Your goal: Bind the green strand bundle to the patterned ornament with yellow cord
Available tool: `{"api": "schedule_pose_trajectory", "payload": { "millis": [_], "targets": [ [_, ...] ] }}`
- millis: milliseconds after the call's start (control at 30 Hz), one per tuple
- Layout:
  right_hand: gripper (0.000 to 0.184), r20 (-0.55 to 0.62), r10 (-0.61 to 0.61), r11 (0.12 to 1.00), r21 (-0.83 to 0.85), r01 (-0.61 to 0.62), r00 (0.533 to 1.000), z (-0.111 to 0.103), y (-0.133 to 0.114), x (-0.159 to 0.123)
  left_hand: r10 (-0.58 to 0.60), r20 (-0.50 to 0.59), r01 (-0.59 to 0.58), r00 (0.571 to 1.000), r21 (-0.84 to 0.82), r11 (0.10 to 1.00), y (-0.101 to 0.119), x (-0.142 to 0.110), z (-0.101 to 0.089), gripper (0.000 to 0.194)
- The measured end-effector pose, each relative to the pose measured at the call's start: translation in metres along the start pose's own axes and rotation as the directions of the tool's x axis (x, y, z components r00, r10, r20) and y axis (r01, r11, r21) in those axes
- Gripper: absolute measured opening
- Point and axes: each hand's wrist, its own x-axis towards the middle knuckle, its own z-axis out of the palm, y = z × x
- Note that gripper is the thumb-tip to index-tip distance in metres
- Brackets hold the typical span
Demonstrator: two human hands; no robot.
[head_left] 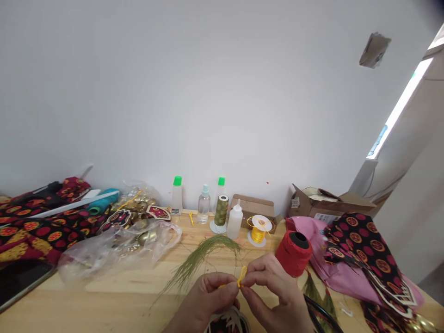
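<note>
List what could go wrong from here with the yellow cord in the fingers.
The small loop in the thin yellow cord could slip or pull out of shape, since only the fingertips of the left hand and right hand pinch it.
The loose olive-green threads fan out close to the left hand and might snag.
The right hand might nudge the big red thread cone just beyond it.

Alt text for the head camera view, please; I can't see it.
Two bare hands, left and right, pinch a looped yellow cord between their fingertips above a pale wooden table. Behind them lie loose olive-green threads, with a white-flanged spool of yellow cord and a large red thread cone to the right.
</note>
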Motion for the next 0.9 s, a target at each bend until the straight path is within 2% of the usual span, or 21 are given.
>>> {"api": "schedule_pose_trajectory", "payload": {
  "millis": [167,300,433,533,733,900],
  "targets": [
    [0.011,-0.022,-0.003,1.000,-0.016,0.002,1.000,0.0009,-0.0009,-0.0013,-0.012,0.066,0.014,0.998,-0.038,0.999,0.0016,-0.0008,0.0011,0.024],
    [0.015,-0.013,0.047,0.999,-0.006,-0.047,0.999,0.0012,-0.0025,-0.0034,-0.018,0.138,0.039,0.990,-0.152,0.988,-0.0006,-0.0003,0.0010,0.023],
    [0.012,-0.077,0.063,0.998,-0.021,-0.065,0.995,0.0043,-0.0038,-0.0049,-0.013,0.190,0.057,0.982,-0.226,0.972,-0.0049,0.0011,0.0000,0.021],
    [0.013,-0.089,0.041,0.999,-0.031,-0.044,0.995,0.0070,-0.0043,-0.0055,-0.018,0.179,0.058,0.984,-0.221,0.974,-0.0070,0.0015,-0.0008,0.021],
    [0.015,-0.041,0.063,0.998,-0.001,-0.063,0.997,0.0086,-0.0036,-0.0061,-0.051,0.158,0.084,0.986,-0.210,0.974,-0.0060,-0.0006,0.0006,0.022],
    [0.013,-0.079,0.055,0.998,-0.006,-0.056,0.995,0.0084,-0.0056,-0.0040,-0.056,0.135,0.079,0.989,-0.176,0.981,-0.0041,-0.0016,0.0018,0.024]
  ]
}}
